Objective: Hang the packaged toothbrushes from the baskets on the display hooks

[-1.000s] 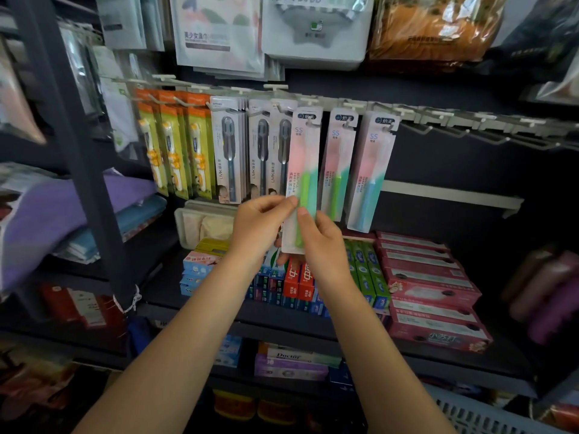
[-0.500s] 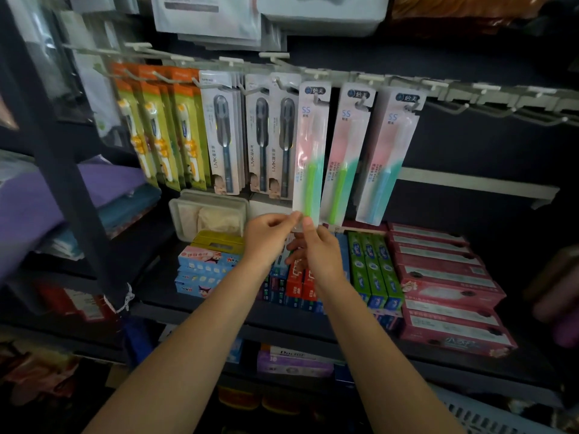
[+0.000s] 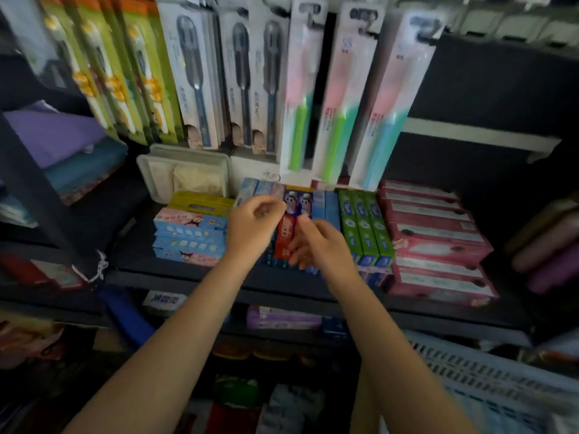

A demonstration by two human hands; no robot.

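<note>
Head view: both hands hang empty in front of the shelf of toothpaste boxes [image 3: 365,227], below a row of packaged toothbrushes on the display hooks. The left hand [image 3: 255,225] has its fingers loosely curled with nothing between them; the right hand [image 3: 316,245] is blurred, its fingers relaxed and slightly spread, also holding nothing as far as can be seen. Above them the pink-and-green toothbrush pack [image 3: 299,89] hangs free on its hook, just beside two more pastel packs [image 3: 343,95], with grey packs [image 3: 194,79] and yellow-green packs [image 3: 138,73] filling the hooks toward the shelf's left end. The hooks themselves are mostly cut off at the top of the frame. A pale slatted basket [image 3: 488,374] shows at the lower right, under the shelf's front edge; what it holds cannot be made out. Judged from this, one pack is hung and the hands are between packs, so the step in hand is the return for the next one. That calls for reaching down to the basket, taking a pack by its card, and lining its hanging hole up with a matching hook.
</note>
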